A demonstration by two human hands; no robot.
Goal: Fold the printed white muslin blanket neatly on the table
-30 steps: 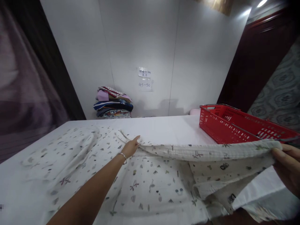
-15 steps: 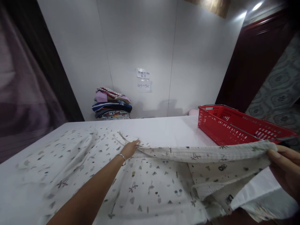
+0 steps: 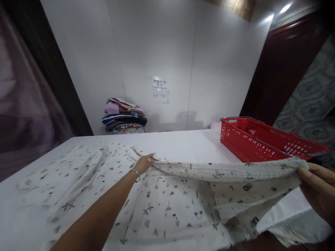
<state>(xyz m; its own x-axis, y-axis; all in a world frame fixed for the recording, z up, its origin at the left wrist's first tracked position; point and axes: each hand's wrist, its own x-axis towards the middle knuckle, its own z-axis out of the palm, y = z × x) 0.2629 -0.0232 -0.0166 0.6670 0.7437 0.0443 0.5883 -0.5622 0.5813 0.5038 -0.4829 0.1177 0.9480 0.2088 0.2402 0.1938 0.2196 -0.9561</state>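
While the left hand (image 3: 143, 163) lies open, pinning the cloth (image 3: 167, 205) at mid-frame on the tabletop (image 3: 193, 143), the right hand (image 3: 318, 190) grips the cloth's raised edge at the right border, so that edge runs taut left to right between them.

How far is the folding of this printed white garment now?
Done: the printed garment lies mostly flat on the white table, and a folded stack sits by the wall. In hand: the left hand pins its far edge while the right hand lifts one side. Left: no finished fold shows yet; the red basket looks empty.
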